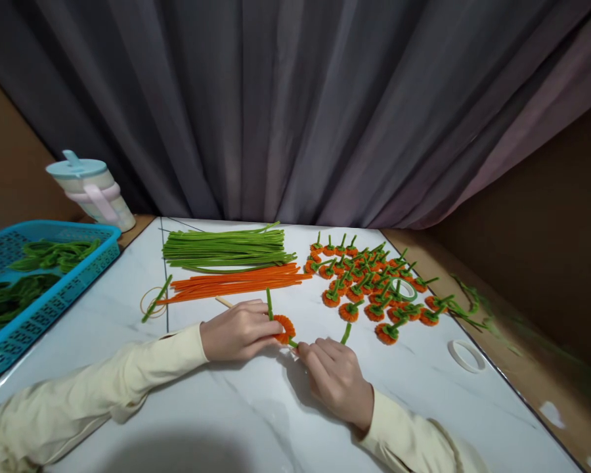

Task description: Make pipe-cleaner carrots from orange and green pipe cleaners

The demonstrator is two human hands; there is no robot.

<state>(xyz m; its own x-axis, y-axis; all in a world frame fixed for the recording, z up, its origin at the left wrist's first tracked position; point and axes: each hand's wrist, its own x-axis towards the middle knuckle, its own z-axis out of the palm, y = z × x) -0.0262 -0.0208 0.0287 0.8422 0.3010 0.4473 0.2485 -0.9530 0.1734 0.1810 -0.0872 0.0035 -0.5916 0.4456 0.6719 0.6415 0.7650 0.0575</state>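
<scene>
Between my two hands is an orange pipe-cleaner pumpkin [284,328], a ridged fuzzy ring with green at it. My left hand [243,330] pinches it from the left, and a green pipe-cleaner end [269,303] sticks up by those fingertips. My right hand [335,374] is closed on a green pipe cleaner [346,334]; one part of it runs to the pumpkin, and an end shows above the knuckles. Just behind my left hand lies a thin wooden stick [223,302], partly covered by that hand.
Beyond my hands lie bundles of green pipe cleaners [224,249] and orange pipe cleaners [236,281]. Several finished orange pumpkins [348,311] spread to the right, near two tape rolls [467,356]. At left stand a blue basket [54,322] with green leaf shapes and a lidded cup [96,190].
</scene>
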